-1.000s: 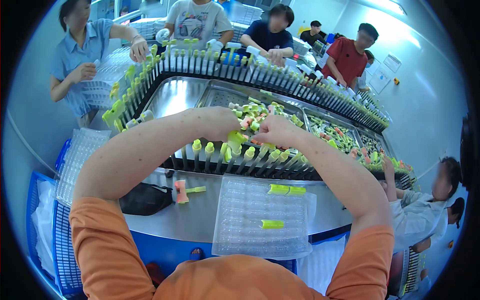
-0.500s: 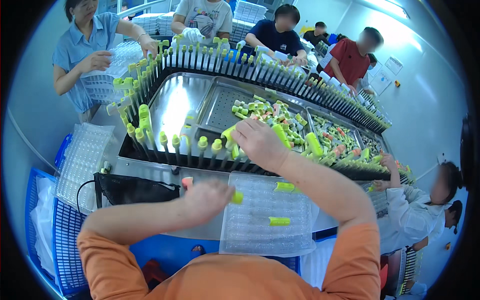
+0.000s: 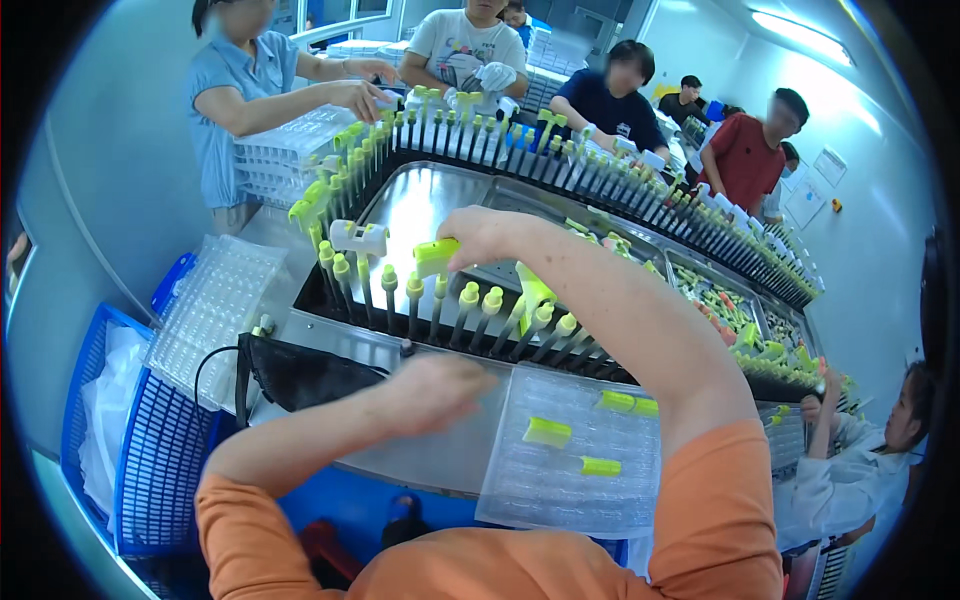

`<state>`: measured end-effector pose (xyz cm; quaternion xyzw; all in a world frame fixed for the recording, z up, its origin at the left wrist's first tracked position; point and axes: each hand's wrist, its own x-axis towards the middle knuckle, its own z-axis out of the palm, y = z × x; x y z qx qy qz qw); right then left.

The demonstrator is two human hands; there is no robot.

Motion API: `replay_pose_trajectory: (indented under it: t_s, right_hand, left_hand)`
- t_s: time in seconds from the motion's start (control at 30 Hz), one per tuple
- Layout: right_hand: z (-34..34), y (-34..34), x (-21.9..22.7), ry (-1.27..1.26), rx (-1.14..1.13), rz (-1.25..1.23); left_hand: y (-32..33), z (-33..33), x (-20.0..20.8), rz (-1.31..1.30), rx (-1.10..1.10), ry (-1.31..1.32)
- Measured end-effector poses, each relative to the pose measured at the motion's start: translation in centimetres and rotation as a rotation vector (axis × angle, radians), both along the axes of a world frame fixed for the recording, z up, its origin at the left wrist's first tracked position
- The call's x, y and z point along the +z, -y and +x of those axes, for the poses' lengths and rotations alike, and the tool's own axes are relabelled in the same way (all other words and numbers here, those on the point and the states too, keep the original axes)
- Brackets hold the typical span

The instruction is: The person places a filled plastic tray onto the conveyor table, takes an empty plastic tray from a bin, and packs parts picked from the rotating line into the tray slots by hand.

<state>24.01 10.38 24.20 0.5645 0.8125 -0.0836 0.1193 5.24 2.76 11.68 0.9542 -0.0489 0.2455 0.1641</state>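
My right hand (image 3: 485,236) reaches over the near edge of the rack of upright posts (image 3: 415,312), its fingers closed on a yellow-green plastic piece (image 3: 436,257) just above the post tips. Lower down, my left hand (image 3: 445,392) is blurred over the metal table edge, beside a clear moulded tray (image 3: 560,495); its fingers are too smeared to read. Several short yellow-green pieces lie apart on that tray, one (image 3: 547,431) closest to my left hand. Another yellow-green piece (image 3: 535,290) sits on the rack below my right forearm.
Metal trays (image 3: 420,195) and a heap of mixed small parts (image 3: 715,300) lie inside the post ring. A black pouch (image 3: 300,375), stacked clear trays (image 3: 215,310) and a blue crate (image 3: 155,480) are at left. Other people work around the far side and at right.
My right hand has moved left along the rack with a yellow-green piece. A yellow-green piece at my left hand now lies on the clear tray, the hand apart from it. The view has shifted.
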Motion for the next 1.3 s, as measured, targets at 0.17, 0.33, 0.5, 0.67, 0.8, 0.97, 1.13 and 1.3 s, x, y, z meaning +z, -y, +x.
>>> replay_pose_trajectory:
  t_s: [0.17, 0.33, 0.5, 0.67, 0.8, 0.97, 1.13, 1.3]
  right_hand:
    - [-3.9, 2.2, -2.2, -0.043, 0.096, 0.415]
    - [-7.6, 7.5, -3.1, -0.102, 0.399, 0.863]
    - [-3.2, 24.6, -10.3, -0.028, -0.221, 0.155]
    - [1.8, 31.7, -12.2, 0.077, -0.328, 0.224]
    - [-0.6, 20.4, -4.5, -0.013, -0.068, 0.591]
    - [-2.3, 4.9, 0.6, 0.157, 0.287, 0.449]
    - [-7.8, -1.1, -0.4, 0.291, 0.157, 0.121]
    - [-8.9, -0.9, -4.3, 0.106, 0.289, 0.667]
  left_hand:
    - [-6.7, -7.9, 8.2, 0.030, 0.505, 0.121]
    - [-14.6, -3.2, 12.5, 0.142, 0.319, 0.218]
    - [-16.1, 1.3, 8.7, 0.452, -0.176, 0.073]
    - [-16.8, 0.2, 11.7, 0.288, 0.069, -0.649]
    - [-17.3, -4.0, 9.7, 0.394, 0.140, -0.526]
    - [-16.8, -7.1, 8.6, 0.449, 0.348, -0.229]
    - [-15.7, -12.2, 8.7, 0.411, 0.502, 0.035]
    - [-14.8, -15.3, 8.0, 0.265, 0.605, 0.116]
